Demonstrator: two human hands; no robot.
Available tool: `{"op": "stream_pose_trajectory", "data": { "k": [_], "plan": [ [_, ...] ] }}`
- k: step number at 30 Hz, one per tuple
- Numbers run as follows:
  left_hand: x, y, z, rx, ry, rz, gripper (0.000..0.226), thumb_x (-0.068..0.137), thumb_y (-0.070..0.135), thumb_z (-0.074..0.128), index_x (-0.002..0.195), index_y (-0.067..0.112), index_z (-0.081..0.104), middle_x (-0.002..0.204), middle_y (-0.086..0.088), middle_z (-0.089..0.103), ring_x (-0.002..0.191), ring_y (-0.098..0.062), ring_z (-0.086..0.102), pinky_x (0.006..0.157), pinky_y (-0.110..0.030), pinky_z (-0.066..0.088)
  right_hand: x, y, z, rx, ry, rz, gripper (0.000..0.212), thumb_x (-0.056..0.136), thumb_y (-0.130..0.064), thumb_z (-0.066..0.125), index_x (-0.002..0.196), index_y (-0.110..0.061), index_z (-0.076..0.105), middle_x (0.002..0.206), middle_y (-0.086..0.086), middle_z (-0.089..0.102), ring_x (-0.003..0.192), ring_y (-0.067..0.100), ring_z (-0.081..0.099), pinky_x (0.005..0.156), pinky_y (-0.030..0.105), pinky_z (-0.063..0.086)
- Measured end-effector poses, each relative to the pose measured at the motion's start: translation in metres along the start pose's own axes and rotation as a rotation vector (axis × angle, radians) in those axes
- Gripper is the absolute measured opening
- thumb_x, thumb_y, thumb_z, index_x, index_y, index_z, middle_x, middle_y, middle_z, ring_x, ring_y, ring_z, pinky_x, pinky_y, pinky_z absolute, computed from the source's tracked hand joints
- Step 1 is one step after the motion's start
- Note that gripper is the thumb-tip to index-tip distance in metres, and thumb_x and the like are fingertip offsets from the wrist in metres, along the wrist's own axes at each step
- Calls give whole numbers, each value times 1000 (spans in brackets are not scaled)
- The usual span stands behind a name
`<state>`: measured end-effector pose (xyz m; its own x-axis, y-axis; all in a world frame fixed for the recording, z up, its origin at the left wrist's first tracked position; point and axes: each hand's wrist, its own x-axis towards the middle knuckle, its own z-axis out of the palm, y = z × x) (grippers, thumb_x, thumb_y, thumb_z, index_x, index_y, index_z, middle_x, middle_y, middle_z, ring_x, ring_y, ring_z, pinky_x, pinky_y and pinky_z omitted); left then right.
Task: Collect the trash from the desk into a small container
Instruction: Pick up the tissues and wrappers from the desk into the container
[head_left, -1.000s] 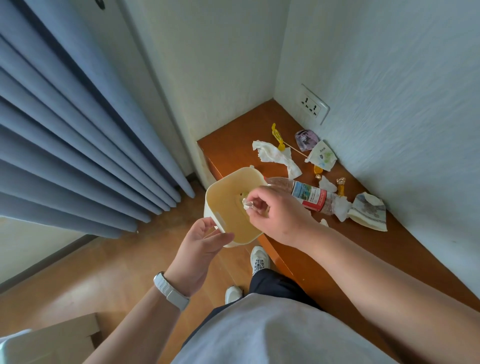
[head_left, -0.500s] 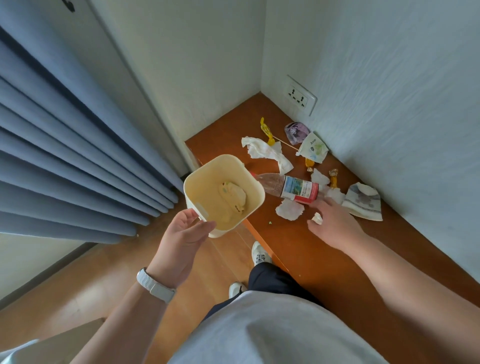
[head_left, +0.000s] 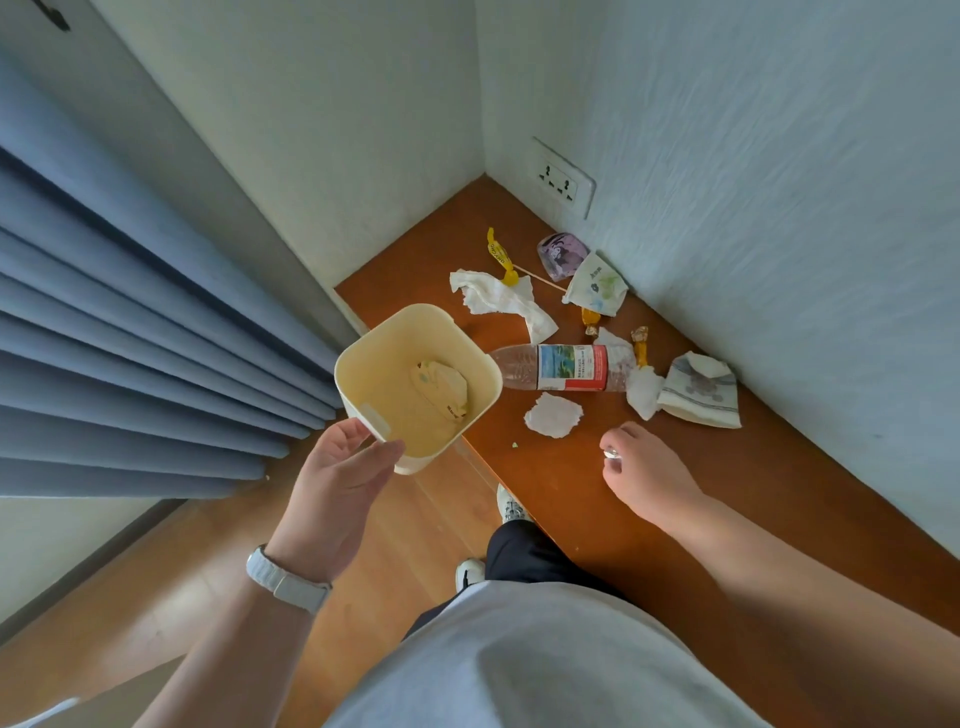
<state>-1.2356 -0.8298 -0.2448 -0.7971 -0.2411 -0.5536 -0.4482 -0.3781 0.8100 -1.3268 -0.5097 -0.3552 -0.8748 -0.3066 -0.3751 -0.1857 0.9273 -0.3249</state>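
Orange-brown counter (head_left: 571, 499) fills a corner between pale walls. Just off its near-left edge hangs the small cream container (head_left: 374, 332), its mouth tipped toward the camera. The left grip (head_left: 345, 470) holds it at the 7 o'clock corner, with thumb and fingers curled round the wall below the rim. One crumpled yellowish wrapper (head_left: 441, 387) lies in its bottom.

At 3 o'clock from the container a clear plastic bottle (head_left: 561, 368) lies on its side, its narrow end right at the container's rim. A flat tissue scrap (head_left: 553, 415) sits just beside the bottle at 4 o'clock. Farther out along the same line the right grip (head_left: 649, 478) is over the counter. Its fingers are curled and pinch a small silvery scrap (head_left: 613, 453) at the tips. Whether the hand touches the wood I cannot tell.

At 1 o'clock lies a crumpled white tissue (head_left: 498, 299), with a yellow wrapper (head_left: 497, 253) and a thin stick (head_left: 535, 278) beyond it. Near the wall at 2 o'clock are a purple wrapper (head_left: 561, 254) and a flower-printed packet (head_left: 597, 286). A white wad (head_left: 644, 389) touches the bottle's far end, and a printed napkin (head_left: 701, 389) lies beside that. A wall socket (head_left: 563, 179) sits above the corner, and blue curtains (head_left: 130, 338) hang at 9 o'clock.
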Motion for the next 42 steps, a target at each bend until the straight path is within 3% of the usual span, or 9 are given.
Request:
{"op": "stream_pose_trajectory", "data": {
  "k": [5, 14, 18, 22, 28, 31, 35, 39, 42],
  "plan": [
    [-7, -4, 4, -6, -11, 32, 52, 75, 6, 74, 123, 2, 57, 113, -11, 74, 91, -16, 75, 74, -21, 58, -5, -17, -25, 81, 124, -109, 22, 93, -19, 62, 115, -15, 63, 113, -1, 61, 90, 10, 60, 72, 15, 47],
    [-34, -12, -2, -34, 2, 57, 55, 72, 10, 73, 124, 2, 56, 115, -13, 75, 93, -17, 76, 75, -23, 59, -19, -121, -89, 102, 435, -672, 14, 84, -5, 66, 98, -5, 66, 98, 6, 64, 88, 20, 62, 64, 31, 57],
    [-47, -19, 3, -40, -26, 49, 60, 72, 8, 74, 128, -1, 54, 113, -12, 78, 99, -23, 76, 81, -28, 59, -23, -158, -89, 83, 410, -837, 13, 84, -3, 63, 97, -5, 66, 95, 8, 64, 87, 25, 62, 67, 36, 57],
    [-56, -23, 10, -37, -53, 40, 59, 71, 8, 75, 126, -1, 54, 107, -9, 80, 100, -25, 75, 92, -38, 54, -24, -171, -84, 34, 293, -871, 16, 86, -8, 62, 101, -9, 67, 99, 5, 65, 87, 22, 62, 65, 40, 56],
    [-53, -22, 0, -17, -8, 43, 59, 72, 8, 75, 126, -1, 53, 109, -10, 79, 103, -29, 75, 91, -38, 55, -30, -155, -100, 128, 215, -782, 26, 92, -23, 59, 115, -11, 64, 113, -1, 63, 103, 14, 59, 83, 28, 54],
    [-49, -20, -4, -33, 25, 47, 60, 72, 8, 74, 127, -3, 54, 112, -13, 77, 97, -24, 75, 84, -32, 57, -22, -128, -115, 151, 240, -693, 26, 92, -22, 58, 115, -10, 63, 112, -3, 62, 100, 9, 58, 82, 21, 51],
    [-44, -16, -1, -36, 31, 62, 56, 74, 10, 72, 126, 0, 56, 119, -16, 74, 97, -22, 74, 85, -32, 56, 2, -71, -120, 88, 251, -416, 29, 93, -26, 60, 118, -13, 60, 117, 1, 60, 97, 16, 61, 73, 29, 57],
    [-35, -11, 13, -15, -8, 70, 57, 74, 9, 72, 128, -1, 55, 116, -12, 75, 99, -22, 74, 81, -27, 58, 30, -7, -106, -19, 154, -103, 40, 91, -33, 62, 126, -15, 56, 130, 5, 53, 109, 25, 57, 83, 40, 53],
    [-27, -8, 25, 5, -30, 59, 59, 74, 10, 72, 129, -1, 54, 116, -11, 75, 98, -21, 75, 77, -23, 59, 39, 33, -94, -162, 52, -13, 52, 86, -35, 60, 134, -17, 49, 135, 7, 47, 114, 28, 53, 87, 45, 51]
  ]
}}
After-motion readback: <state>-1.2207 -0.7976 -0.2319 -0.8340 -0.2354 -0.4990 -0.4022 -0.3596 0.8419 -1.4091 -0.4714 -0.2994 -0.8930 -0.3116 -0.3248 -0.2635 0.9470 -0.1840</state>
